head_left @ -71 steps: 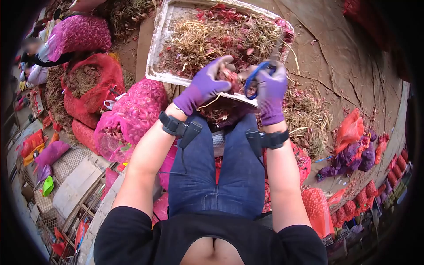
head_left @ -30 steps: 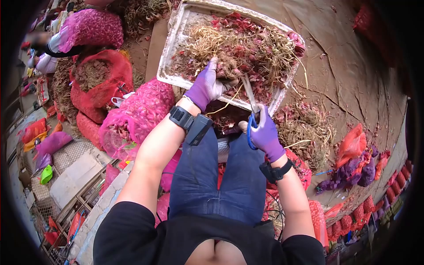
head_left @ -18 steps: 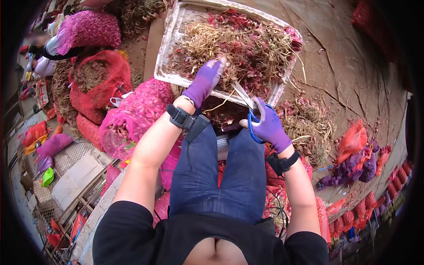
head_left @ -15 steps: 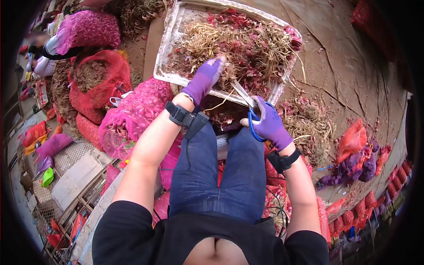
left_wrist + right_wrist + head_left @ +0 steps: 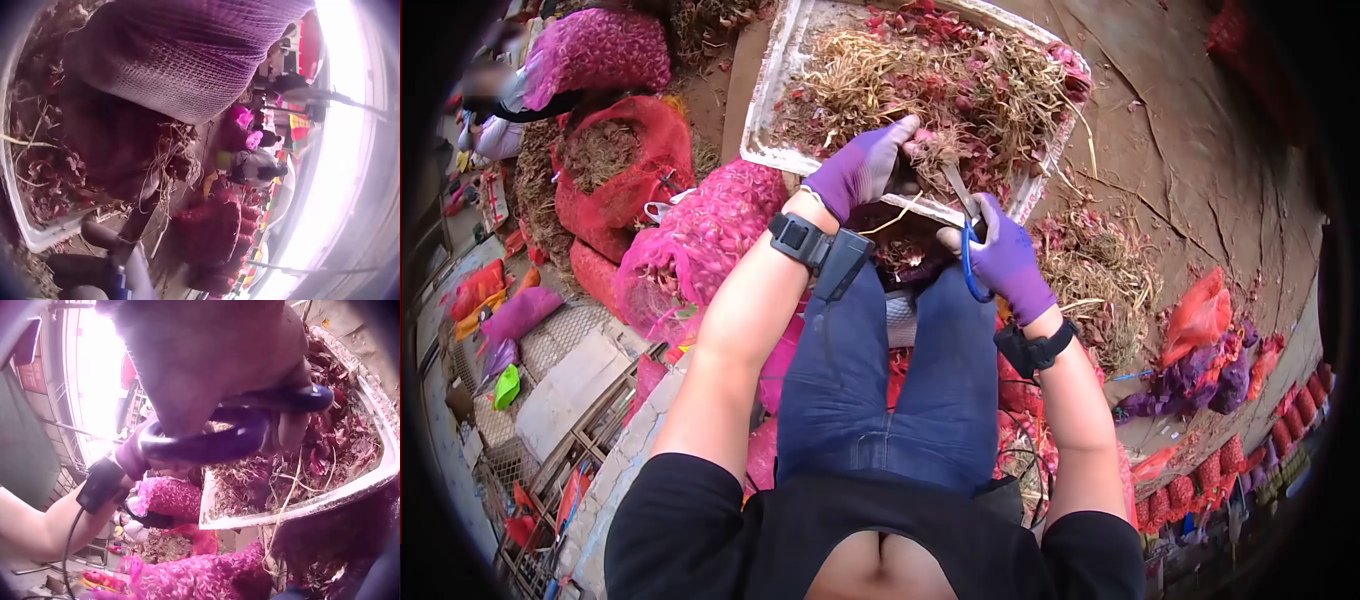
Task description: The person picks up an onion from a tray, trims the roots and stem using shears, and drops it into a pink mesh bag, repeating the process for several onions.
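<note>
purple-gloved left hand [image 5: 862, 170] gripping a rooty shallot [image 5: 935, 150] over the tray's near edge | right hand [image 5: 1000, 255] curled round blue-handled scissors [image 5: 966, 232], blades up at the roots | white foam tray [image 5: 765, 110] full of trimmings | pink mesh sacks [image 5: 690, 250] on the left

No text, label or number is legible anywhere.

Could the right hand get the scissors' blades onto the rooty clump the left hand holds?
Probably yes: the right hand holds the scissors with blades already pointing at the clump that the left hand pinches over the tray; nothing lies between.
</note>
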The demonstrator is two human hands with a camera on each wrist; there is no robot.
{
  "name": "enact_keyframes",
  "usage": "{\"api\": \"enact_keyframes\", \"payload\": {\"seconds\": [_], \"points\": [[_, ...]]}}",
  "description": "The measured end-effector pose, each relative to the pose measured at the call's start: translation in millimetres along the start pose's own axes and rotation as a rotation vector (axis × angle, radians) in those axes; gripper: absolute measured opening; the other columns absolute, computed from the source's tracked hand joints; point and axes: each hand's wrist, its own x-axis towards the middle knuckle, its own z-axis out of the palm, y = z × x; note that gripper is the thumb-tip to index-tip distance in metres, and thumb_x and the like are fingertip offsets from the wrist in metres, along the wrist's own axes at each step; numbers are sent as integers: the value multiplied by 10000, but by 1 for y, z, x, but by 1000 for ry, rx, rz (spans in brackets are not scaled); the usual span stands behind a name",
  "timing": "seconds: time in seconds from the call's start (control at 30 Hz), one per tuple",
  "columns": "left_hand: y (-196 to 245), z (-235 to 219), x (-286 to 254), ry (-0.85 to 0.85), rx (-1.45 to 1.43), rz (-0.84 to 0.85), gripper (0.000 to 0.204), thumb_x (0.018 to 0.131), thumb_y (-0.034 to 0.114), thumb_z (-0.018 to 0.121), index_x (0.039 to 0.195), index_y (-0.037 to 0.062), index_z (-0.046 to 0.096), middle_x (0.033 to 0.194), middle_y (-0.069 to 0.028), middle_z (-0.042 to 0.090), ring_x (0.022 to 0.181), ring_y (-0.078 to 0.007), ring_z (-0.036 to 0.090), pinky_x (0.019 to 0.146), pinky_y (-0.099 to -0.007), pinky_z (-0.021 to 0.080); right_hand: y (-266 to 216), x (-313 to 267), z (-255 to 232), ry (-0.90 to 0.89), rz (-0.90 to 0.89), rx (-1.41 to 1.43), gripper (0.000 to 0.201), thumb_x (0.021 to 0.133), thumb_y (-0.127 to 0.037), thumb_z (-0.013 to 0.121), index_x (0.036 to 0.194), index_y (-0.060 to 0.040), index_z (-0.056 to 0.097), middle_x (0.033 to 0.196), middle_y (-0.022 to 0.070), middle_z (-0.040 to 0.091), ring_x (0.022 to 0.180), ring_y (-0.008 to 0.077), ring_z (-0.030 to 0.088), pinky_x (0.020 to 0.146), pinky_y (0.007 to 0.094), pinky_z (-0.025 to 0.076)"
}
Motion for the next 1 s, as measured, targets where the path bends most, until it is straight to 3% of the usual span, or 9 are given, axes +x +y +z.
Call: {"api": "enact_keyframes", "payload": {"seconds": [0.03, 0.13, 0.27, 0.4, 0.5, 0.57, 0.63, 0.7, 1.0], "points": [[-2, 14, -3, 401, 234, 74, 406, 941, 414, 479, 1132, 60, 537, 941, -83, 620, 837, -176, 600, 799, -333, 507, 1, 4, 0, -3, -8, 8, 675, 708, -523, 707, 1159, -64, 500, 905, 174, 625, 878, 336, 615, 736, 405, 476], [-8, 75, -17, 619, 571, 322, 442, 912, 466, 510, 1100, 68, 544, 894, -86, 610, 789, -180, 586, 785, -348, 516, -3, 17, -11, -98, -55, -4, 563, 734, -521, 685, 1000, -49, 533, 818, 177, 622, 797, 364, 610, 662, 431, 452], [-21, 48, -1, 426, -234, 112, 395, 919, 410, 506, 1123, 74, 547, 918, -92, 613, 816, -186, 588, 777, -368, 519, 7, 20, 5, 1, -164, -17, 422, 792, -423, 669, 912, -44, 527, 705, 180, 563, 665, 370, 571, 585, 415, 425], [-27, 41, 8, 633, -72, 265, 377, 926, 428, 479, 1089, 95, 551, 866, -61, 602, 704, -163, 572, 679, -343, 540, 5, 22, 5, -83, -16, 22, 387, 821, -400, 647, 880, -39, 521, 659, 157, 553, 615, 315, 572, 572, 398, 423], [-30, 45, 8, 720, -88, 320, 364, 933, 413, 465, 1087, 94, 547, 862, -68, 601, 681, -177, 571, 664, -361, 546, 6, 27, -4, -251, 422, 545, 376, 830, -389, 642, 924, -47, 519, 683, 121, 565, 615, 260, 573, 578, 381, 436], [-30, 39, 12, 832, -247, 214, 368, 947, 400, 433, 1091, 79, 539, 835, -67, 592, 685, -196, 575, 694, -408, 544, 20, 33, 8, 37, -61, 159, 422, 824, -396, 654, 1007, -53, 490, 736, 97, 584, 655, 239, 588, 614, 366, 465], [-33, 38, 20, 614, -215, 390, 364, 955, 390, 423, 1050, 62, 548, 798, -67, 578, 704, -210, 586, 707, -433, 535, 22, 36, 7, -63, 26, 118, 537, 797, -399, 689, 1129, -55, 443, 850, 107, 593, 727, 214, 596, 660, 354, 485], [-40, 43, 29, 631, -165, 395, 320, 946, 366, 450, 1016, 72, 556, 779, -43, 570, 687, -180, 579, 674, -383, 525, 20, 45, 14, 196, -240, 171, 653, 751, -361, 748, 1210, -52, 402, 955, 113, 579, 789, 203, 588, 714, 337, 488], [-56, 68, 14, 619, 52, 191, 312, 927, 387, 531, 942, 79, 575, 580, 44, 452, 513, -67, 465, 476, -212, 408, 0, 78, 7, -47, -94, 808, 548, 729, -6, 708, 1210, -54, 451, 984, 54, 587, 811, 105, 598, 684, 223, 497]]}}
